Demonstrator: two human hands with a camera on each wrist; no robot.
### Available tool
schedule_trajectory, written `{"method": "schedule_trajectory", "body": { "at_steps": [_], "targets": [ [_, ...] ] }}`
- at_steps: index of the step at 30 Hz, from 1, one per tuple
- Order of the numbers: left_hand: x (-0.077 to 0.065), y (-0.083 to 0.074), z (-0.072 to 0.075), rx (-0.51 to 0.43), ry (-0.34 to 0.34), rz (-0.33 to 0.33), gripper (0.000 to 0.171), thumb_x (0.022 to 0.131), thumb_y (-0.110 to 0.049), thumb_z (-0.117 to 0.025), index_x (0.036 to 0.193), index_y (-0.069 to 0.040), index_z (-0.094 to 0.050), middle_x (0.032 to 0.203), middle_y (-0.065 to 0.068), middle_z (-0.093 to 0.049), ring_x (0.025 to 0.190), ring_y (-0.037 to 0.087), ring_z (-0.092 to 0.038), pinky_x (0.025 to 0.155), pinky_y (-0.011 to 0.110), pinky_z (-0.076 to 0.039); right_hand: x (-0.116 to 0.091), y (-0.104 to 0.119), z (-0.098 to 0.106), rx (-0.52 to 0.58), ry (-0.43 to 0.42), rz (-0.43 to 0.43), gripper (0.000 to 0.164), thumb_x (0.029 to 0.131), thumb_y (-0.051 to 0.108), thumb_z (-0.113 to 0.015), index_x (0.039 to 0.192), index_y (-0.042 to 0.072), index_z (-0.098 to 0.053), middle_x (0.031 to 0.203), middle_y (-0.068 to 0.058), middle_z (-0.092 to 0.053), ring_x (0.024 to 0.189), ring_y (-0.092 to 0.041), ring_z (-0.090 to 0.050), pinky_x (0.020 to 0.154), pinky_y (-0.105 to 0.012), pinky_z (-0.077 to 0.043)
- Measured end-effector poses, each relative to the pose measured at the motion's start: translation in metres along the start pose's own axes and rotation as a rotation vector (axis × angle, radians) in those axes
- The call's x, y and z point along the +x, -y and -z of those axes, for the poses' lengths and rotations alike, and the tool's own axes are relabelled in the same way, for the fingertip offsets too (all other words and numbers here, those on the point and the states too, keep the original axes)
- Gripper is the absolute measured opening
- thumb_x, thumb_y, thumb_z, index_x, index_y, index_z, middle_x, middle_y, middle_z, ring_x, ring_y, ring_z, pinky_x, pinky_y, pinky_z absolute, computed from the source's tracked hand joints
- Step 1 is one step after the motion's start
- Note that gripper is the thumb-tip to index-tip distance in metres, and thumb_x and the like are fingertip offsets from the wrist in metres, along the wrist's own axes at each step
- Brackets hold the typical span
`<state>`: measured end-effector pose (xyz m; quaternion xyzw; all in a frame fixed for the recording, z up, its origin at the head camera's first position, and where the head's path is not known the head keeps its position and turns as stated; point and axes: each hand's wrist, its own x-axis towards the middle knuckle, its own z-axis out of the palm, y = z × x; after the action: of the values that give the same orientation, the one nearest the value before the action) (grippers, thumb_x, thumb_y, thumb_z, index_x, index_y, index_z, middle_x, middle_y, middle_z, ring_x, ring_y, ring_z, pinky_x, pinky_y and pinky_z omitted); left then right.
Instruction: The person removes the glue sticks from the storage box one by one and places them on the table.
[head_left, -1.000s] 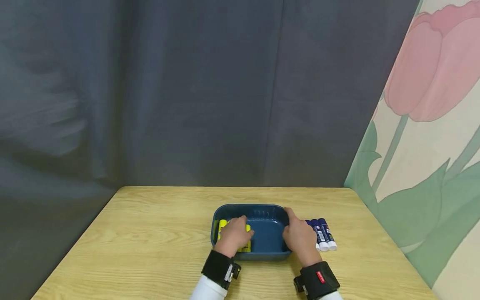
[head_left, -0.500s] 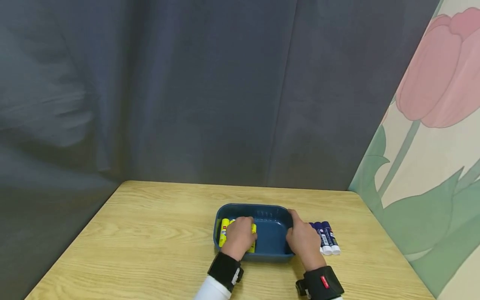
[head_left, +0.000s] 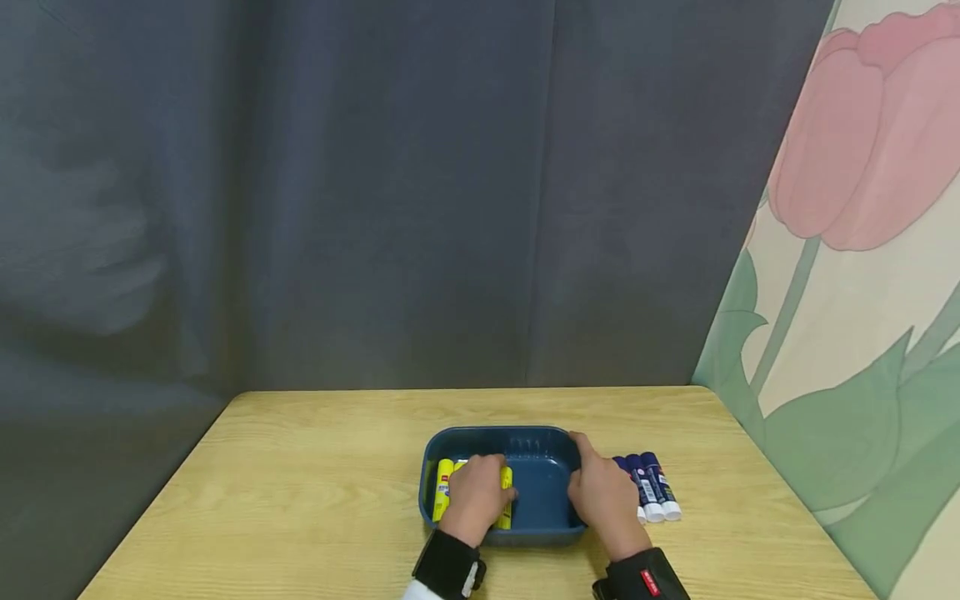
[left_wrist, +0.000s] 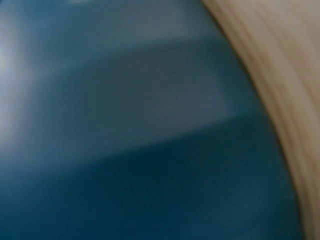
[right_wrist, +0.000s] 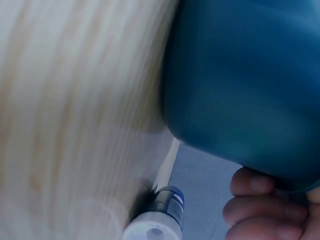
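A dark blue tray (head_left: pixel 540 492) stands on the wooden table. Inside its left half lie yellow glue sticks, one by the left wall (head_left: pixel 443 490) and one at the right of the group. My left hand (head_left: pixel 474 496) reaches in over them, its fingers curled downward and mostly hidden. The thumb lies along the right-hand yellow glue stick (head_left: pixel 506 500), which the hand pinches. My right hand (head_left: pixel 606 500) grips the tray's right end, index finger along the rim; in the right wrist view its curled fingers (right_wrist: pixel 262 215) show beneath the rim. The left wrist view shows only blue tray wall (left_wrist: pixel 150 100).
Right of the tray, just past my right hand, several dark blue glue sticks (head_left: pixel 649 487) with white ends lie side by side. The table (head_left: pixel 315 483) ends at a dark curtain (head_left: pixel 390 250) behind, and a tulip-painted wall (head_left: pixel 847 333) borders it on the right.
My left hand has shifted slightly right within the tray, the right-hand yellow glue stick with it, uncovering more of the left one. The right hand keeps its grip. The head view has tilted a little.
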<state>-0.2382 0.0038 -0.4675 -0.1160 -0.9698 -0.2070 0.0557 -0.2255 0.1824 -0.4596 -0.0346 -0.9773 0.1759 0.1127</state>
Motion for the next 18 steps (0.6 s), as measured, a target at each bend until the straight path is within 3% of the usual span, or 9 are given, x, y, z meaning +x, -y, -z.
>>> {"method": "schedule_trajectory", "body": {
  "at_steps": [4,10,18],
  "targets": [
    [0.001,0.002,0.002,0.013,0.011,0.017,0.041,0.071,-0.032,-0.077,0.106,-0.013,-0.068,0.088,0.005,-0.066,0.075,0.019,-0.057,0.058,0.041,-0.05,0.002,0.003,-0.002,-0.003,-0.018,0.007,0.054,0.081,0.009,-0.054,0.133,0.018,-0.042,0.053,-0.005,-0.044,0.04,-0.018,-0.039,0.034,-0.03,-0.028],
    [0.002,0.006,0.014,0.038,-0.032,0.018,0.04,0.07,-0.032,-0.078,0.104,-0.012,-0.068,0.083,0.005,-0.066,0.07,0.018,-0.056,0.055,0.038,-0.05,0.007,0.014,0.0,0.013,-0.037,0.047,0.054,0.082,0.008,-0.054,0.134,0.017,-0.041,0.052,-0.005,-0.043,0.039,-0.018,-0.038,0.034,-0.029,-0.027],
    [-0.006,-0.003,0.012,0.038,0.038,0.036,0.043,0.069,-0.031,-0.079,0.105,-0.01,-0.067,0.08,0.005,-0.063,0.071,0.018,-0.055,0.058,0.038,-0.049,-0.008,0.008,0.007,0.02,0.033,0.022,0.055,0.082,0.007,-0.051,0.135,0.016,-0.039,0.051,-0.004,-0.042,0.039,-0.018,-0.038,0.034,-0.029,-0.026]
  ]
}}
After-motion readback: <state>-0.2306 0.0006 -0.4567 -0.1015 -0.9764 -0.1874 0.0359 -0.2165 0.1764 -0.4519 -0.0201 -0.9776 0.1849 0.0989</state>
